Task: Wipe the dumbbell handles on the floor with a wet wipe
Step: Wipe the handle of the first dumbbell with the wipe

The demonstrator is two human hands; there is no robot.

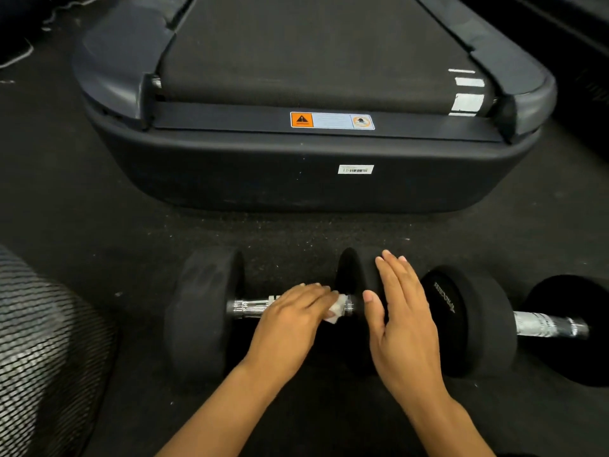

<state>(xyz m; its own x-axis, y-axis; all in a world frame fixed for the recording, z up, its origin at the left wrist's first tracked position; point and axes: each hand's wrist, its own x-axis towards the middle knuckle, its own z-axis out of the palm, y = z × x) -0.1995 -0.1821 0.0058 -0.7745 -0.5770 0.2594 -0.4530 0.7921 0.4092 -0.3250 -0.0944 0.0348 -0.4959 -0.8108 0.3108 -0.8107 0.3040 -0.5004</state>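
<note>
Two black dumbbells lie end to end on the dark gym floor [99, 192], just near of the treadmill [296, 179]. The left hand [290, 321] is curled over the chrome handle [250, 306] of the left dumbbell [201, 311], pinching a white wet wipe [336, 311] against it. The right hand [402, 311] lies flat, fingers straight and together, on that dumbbell's right head. The right dumbbell [474, 321] sits untouched just beside it.

dumbbells [329, 311] on floor [99, 225], treadmill [313, 173] behind

wet wipe [335, 311] mostly hidden, warning label [332, 121] unreadable
</note>
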